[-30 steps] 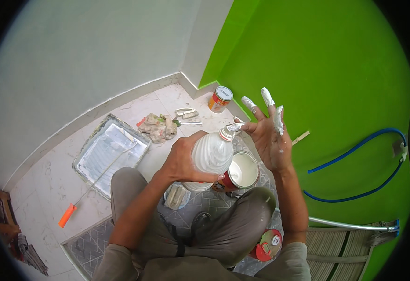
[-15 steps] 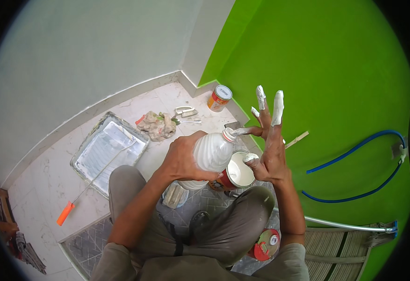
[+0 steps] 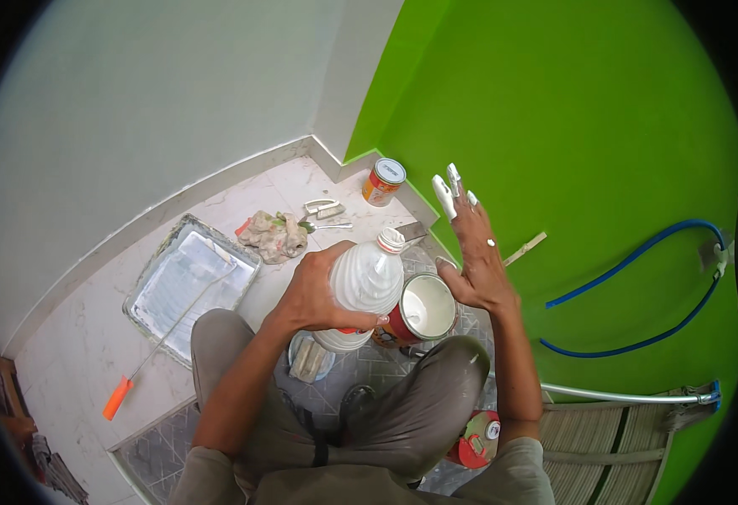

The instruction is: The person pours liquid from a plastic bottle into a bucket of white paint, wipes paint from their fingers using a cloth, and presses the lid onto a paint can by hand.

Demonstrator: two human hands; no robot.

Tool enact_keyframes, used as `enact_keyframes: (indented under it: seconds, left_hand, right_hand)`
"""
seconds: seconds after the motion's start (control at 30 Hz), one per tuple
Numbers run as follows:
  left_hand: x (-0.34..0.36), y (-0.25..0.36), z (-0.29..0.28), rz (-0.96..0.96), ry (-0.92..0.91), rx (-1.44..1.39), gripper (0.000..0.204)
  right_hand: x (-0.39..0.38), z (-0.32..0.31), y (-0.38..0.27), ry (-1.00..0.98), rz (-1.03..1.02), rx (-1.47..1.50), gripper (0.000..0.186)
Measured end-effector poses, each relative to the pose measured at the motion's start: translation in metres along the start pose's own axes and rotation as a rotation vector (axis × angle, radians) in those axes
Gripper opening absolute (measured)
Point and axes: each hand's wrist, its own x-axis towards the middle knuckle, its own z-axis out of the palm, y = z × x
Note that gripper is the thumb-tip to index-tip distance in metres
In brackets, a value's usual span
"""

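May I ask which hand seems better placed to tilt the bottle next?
Probably the left hand: it grips the bottle near the open can, while the right hand is empty, its fingers tipped white.

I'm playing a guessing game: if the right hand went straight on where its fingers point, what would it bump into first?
The right hand would probably meet the bright green wall first, though how far away it is looks unclear from this view.

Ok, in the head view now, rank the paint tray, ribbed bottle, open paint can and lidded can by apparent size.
1. Paint tray
2. Ribbed bottle, partly covered by the left hand
3. Open paint can
4. Lidded can
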Motion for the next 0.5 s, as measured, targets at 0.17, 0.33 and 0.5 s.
enact_keyframes:
  seconds: [0.17, 0.33, 0.5]
  left_hand:
    - [0.000, 0.003, -0.002, 0.005, -0.086, -0.138, 0.077]
    - [-0.003, 0.008, -0.001, -0.048, -0.159, -0.366, 0.071]
    - [-0.004, 0.012, 0.002, -0.084, -0.204, -0.526, 0.067]
  right_hand:
    - [0.017, 0.004, -0.012, -0.099, -0.112, -0.553, 0.075]
    - [0.028, 0.010, -0.025, 0.079, -0.241, -0.657, 0.058]
    - [0.030, 0.012, -0.025, 0.069, -0.261, -0.627, 0.056]
